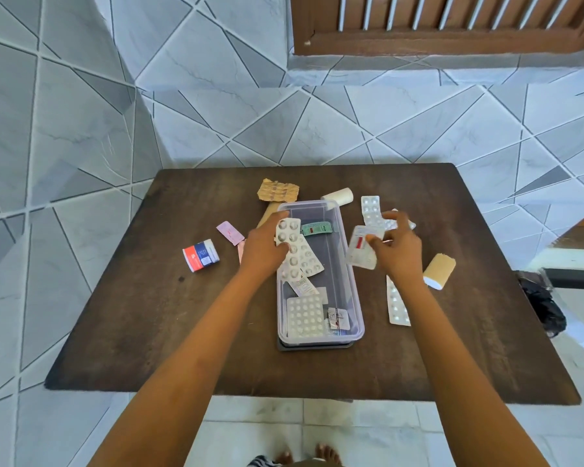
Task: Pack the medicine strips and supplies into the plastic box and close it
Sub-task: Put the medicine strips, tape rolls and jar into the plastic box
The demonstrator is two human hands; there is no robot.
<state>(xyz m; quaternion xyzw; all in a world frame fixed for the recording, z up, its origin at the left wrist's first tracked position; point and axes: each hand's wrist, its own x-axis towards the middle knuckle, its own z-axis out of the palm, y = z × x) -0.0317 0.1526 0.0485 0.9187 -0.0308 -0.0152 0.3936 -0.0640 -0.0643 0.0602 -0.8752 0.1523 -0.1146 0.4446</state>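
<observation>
A clear plastic box [349, 264] stands open in the middle of the dark wooden table [149, 315], resting on its dark lid [314, 346]. Inside lie several strips, among them a white blister sheet [304, 315] and a green strip [316, 228]. My left hand [263, 246] holds a silver blister strip [288, 230] over the box's left wall. My right hand [397, 246] sits just right of the box, its fingers pinching silver strips [371, 210] above a white and red sachet [360, 249].
On the table lie a red and blue carton [201, 255], a pink strip [230, 232], a golden strip [279, 190], a white roll [339, 196], a tan bandage roll [439, 270] and a long silver strip [397, 306]. Tiled wall behind; black bag [540, 299] at right.
</observation>
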